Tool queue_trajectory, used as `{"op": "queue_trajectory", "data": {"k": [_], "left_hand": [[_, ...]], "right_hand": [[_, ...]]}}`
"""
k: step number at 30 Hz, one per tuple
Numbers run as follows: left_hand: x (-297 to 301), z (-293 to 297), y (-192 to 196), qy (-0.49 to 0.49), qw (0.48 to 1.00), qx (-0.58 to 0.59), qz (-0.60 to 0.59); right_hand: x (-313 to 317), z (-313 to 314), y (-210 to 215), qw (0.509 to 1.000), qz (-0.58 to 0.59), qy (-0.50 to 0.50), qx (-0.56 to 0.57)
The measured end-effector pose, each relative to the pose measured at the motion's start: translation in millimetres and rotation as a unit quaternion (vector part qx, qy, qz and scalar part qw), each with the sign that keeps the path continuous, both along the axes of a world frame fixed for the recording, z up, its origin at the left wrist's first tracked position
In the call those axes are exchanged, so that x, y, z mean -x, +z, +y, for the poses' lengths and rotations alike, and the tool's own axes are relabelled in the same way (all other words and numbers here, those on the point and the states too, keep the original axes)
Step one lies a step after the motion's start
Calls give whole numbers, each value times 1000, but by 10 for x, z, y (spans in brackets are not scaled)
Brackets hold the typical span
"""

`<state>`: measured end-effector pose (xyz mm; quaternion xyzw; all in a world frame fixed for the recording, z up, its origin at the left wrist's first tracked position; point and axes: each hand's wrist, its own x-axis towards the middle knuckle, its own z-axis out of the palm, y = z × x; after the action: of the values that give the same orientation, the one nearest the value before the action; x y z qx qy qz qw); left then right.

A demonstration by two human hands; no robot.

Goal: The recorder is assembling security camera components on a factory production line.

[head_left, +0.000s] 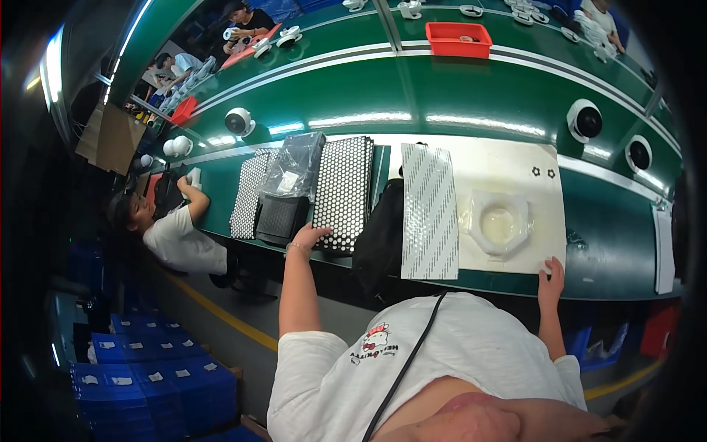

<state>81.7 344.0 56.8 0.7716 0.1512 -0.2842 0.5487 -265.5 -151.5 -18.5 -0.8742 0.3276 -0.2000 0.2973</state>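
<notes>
My left hand (310,236) is at the near left corner of a stack of black sheets covered with white dots (343,191), its fingers closed on that edge. Beside the near right edge of a white board (526,158), my right hand (551,274) holds nothing, its fingers loosely bent and apart. A whitish, translucent octagonal fixture with a round hollow (479,225) is on this board. Left of the fixture lies a long pale sheet with rows of grey dashes (430,214). Two small dark ring-like parts (543,172) sit at the board's far right.
Clear plastic bags (293,166), a black textured pad (280,219) and another dotted stack (249,195) lie at left. A black cloth-like item (379,239) hangs over the near edge. White round devices (585,120) stand beyond, with a red bin (459,39). A co-worker (184,239) sits at left.
</notes>
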Motion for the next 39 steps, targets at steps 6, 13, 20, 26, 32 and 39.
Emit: {"op": "queue_trajectory", "data": {"k": [6, 13, 20, 26, 32, 39], "left_hand": [[231, -149, 723, -116, 855, -257, -435], [664, -764, 2408, -145, 787, -306, -516], [927, -1506, 2669, -321, 769, -291, -470], [638, -1928, 2676, -366, 673, -334, -549], [541, -2387, 2814, -402, 569, -420, -582], [579, -2640, 3032, -450, 520, -420, -592]], "right_hand": [[-705, -87, 555, 982, -76, 71, -158], [-1645, 298, 1214, 951, -115, 252, -135], [-1867, 727, 959, 951, -147, 245, -115], [-1542, 634, 851, 964, -103, 203, -134], [-1526, 563, 882, 953, -113, 259, -106], [-1438, 687, 1421, 923, -221, 309, -55]]}}
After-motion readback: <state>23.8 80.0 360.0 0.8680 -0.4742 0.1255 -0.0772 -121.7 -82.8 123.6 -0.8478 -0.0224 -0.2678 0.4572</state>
